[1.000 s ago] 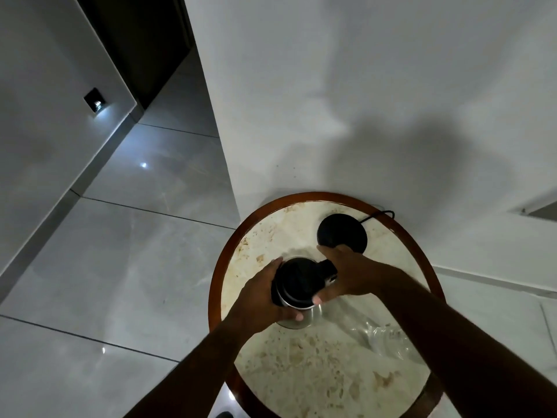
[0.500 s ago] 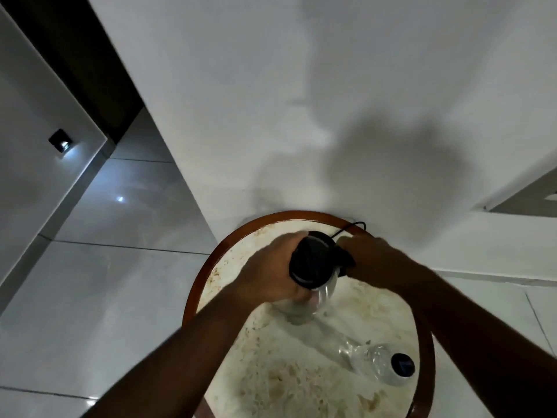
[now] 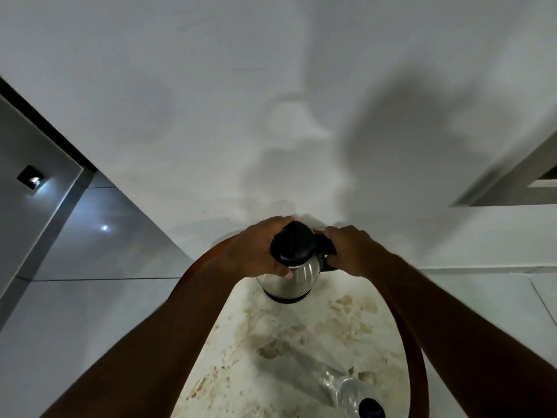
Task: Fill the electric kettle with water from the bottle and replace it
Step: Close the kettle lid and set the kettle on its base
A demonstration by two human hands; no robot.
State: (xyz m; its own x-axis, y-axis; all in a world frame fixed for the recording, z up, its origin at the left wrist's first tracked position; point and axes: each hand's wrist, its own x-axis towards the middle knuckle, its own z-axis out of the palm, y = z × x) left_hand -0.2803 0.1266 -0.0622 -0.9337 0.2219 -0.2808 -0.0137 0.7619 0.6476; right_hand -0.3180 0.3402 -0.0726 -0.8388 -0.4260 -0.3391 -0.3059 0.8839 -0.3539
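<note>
Kettle (image 3: 291, 274), stainless steel with a black lid, stands at the far edge of a round marble-topped table (image 3: 301, 351), apparently back on its base, so filling looks done. The left hand (image 3: 259, 251) wraps its body and the right hand (image 3: 351, 250) grips the handle, while the capped, seemingly empty plastic bottle (image 3: 346, 390) stands nearby. Half a second ago the kettle hung tilted above the tabletop.

The scene was dim and greyish. A small wall light (image 3: 31, 178) glowed at the left edge, with a bright glint on the floor tiles (image 3: 104, 227) nearby. Soft, broad shadows fell across the wall (image 3: 407, 140) at upper right. Wide-angle distortion bent the edges; the right side looked smeared.
</note>
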